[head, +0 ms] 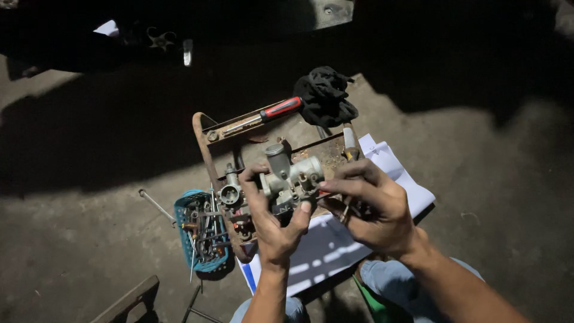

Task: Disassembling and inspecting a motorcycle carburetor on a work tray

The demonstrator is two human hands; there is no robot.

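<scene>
Item: grey metal carburettor, held in the air above a rusty metal stand and a sheet of white paper, over the concrete floor.

Left hand: under the carburettor, fingers curled up around its lower body, thumb on the left side; grasping it.

Right hand: at the carburettor's right side, fingers pinched on a small part there; whether it is a slim tool or a fitting cannot be told.

Second carburettor-like part: on the stand, just left of the held one.

Screwdriver, red and black handle: lying along the stand's far edge.

Black cloth: bunched at the stand's far right corner.

Blue plastic basket: on the floor, touching the stand's left edge, filled with metal tools and small parts.

Metal rod: on the floor just left of the basket.
</scene>
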